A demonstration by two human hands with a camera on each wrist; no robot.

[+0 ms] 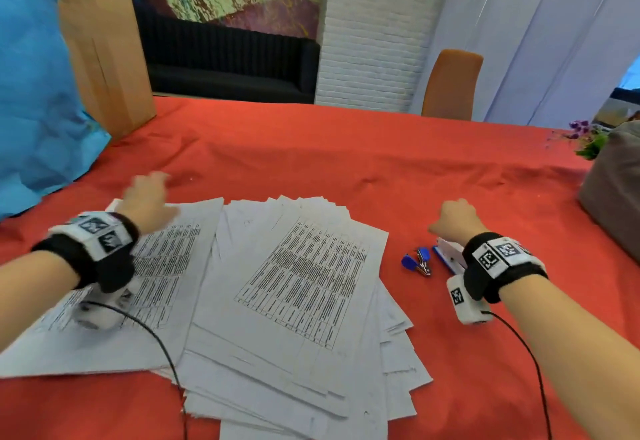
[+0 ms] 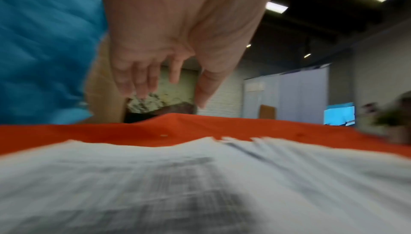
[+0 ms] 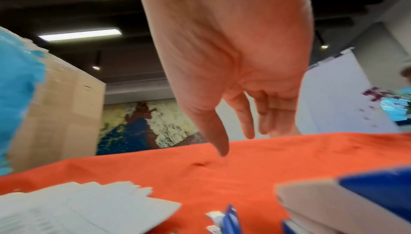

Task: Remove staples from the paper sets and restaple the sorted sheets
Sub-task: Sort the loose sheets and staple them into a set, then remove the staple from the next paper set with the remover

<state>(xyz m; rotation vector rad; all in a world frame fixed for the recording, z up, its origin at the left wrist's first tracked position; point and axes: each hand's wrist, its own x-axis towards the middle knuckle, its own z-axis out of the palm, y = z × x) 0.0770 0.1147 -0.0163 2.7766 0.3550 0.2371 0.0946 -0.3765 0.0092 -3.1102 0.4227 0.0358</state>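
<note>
A fanned heap of printed white sheets (image 1: 298,287) lies on the red tablecloth (image 1: 346,162), with a second stack (image 1: 145,301) at its left. My left hand (image 1: 147,197) hovers above the far edge of the left stack (image 2: 200,176); its fingers (image 2: 142,81) hang loose and hold nothing. A blue staple remover (image 1: 417,261) and a blue-and-white stapler (image 1: 448,256) lie right of the heap. My right hand (image 1: 453,219) floats just above the stapler (image 3: 347,202), fingers (image 3: 246,114) relaxed and empty. The remover (image 3: 229,220) shows at the bottom of the right wrist view.
A tall cardboard box (image 1: 104,41) partly draped in blue sheeting (image 1: 31,75) stands at the far left of the table. A grey pouch (image 1: 613,190) and a small flowering plant (image 1: 585,138) sit at the right edge. An orange chair (image 1: 450,84) stands behind the table.
</note>
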